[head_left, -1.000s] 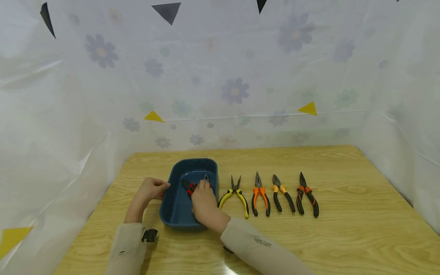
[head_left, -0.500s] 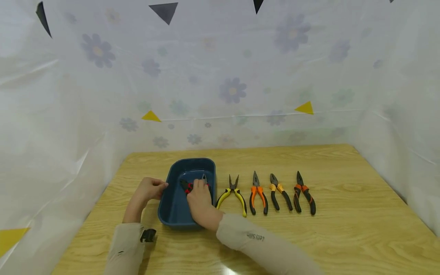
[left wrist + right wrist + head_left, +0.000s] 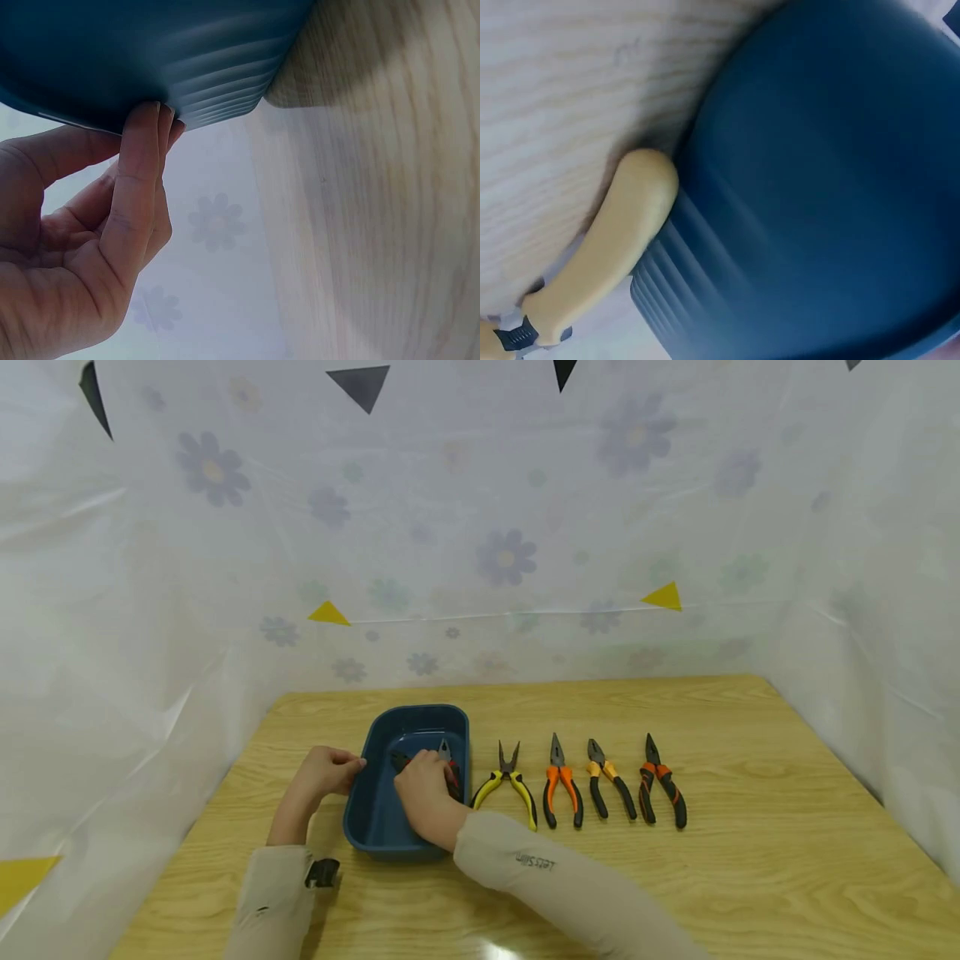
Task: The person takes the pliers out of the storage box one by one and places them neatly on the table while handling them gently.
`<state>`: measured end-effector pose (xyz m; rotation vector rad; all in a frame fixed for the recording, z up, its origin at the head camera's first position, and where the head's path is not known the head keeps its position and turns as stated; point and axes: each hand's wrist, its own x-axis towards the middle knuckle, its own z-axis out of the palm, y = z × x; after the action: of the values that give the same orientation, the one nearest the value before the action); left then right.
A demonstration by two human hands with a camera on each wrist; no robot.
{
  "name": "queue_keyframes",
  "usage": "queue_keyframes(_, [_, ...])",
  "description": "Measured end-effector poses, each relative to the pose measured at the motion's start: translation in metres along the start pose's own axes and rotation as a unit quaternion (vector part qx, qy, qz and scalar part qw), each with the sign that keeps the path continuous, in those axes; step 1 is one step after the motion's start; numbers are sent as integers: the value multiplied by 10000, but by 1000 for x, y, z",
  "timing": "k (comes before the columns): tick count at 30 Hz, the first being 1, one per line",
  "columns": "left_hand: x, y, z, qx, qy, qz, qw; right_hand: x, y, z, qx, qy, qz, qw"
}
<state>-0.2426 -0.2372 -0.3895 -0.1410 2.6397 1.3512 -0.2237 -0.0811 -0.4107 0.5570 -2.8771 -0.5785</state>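
My left hand (image 3: 326, 772) pinches the left rim of a deep blue tray (image 3: 358, 843); in the left wrist view its thumb and fingers close on the edge. Reaching inside the tray, my right hand (image 3: 426, 793) grips red-and-black pliers (image 3: 399, 762), whose dark end shows past the fingers while the rest is hidden under the hand. Beside it, along the right wall, lie other pliers with a grey nose (image 3: 445, 749) and red-and-black handles. In the right wrist view the tray's outer wall (image 3: 802, 187) fills most of the picture, and the hand's fingers are out of sight.
Right of the tray lie yellow-and-black pliers (image 3: 507, 774), one handle right against the tray wall. Farther right, in a row, are orange pliers (image 3: 562, 777), light-orange-and-black pliers (image 3: 611, 777) and black-and-orange pliers (image 3: 662, 781). A flowered plastic sheet (image 3: 510, 527) hangs behind the wooden table (image 3: 750, 860).
My right hand has shifted left inside the tray, covering the red part of the left pliers and uncovering more of those by the right wall. The left hand keeps its hold on the rim.
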Motion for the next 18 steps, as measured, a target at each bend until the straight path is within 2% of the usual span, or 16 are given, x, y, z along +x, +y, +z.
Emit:
queue_keyframes(8, [-2, 1, -1, 35, 42, 18, 10000, 4, -3, -1, -424, 135, -263, 9987])
queue_keyframes(18, [-3, 4, 0, -65, -16, 16, 10000, 10, 6, 3, -216, 42, -611, 9979])
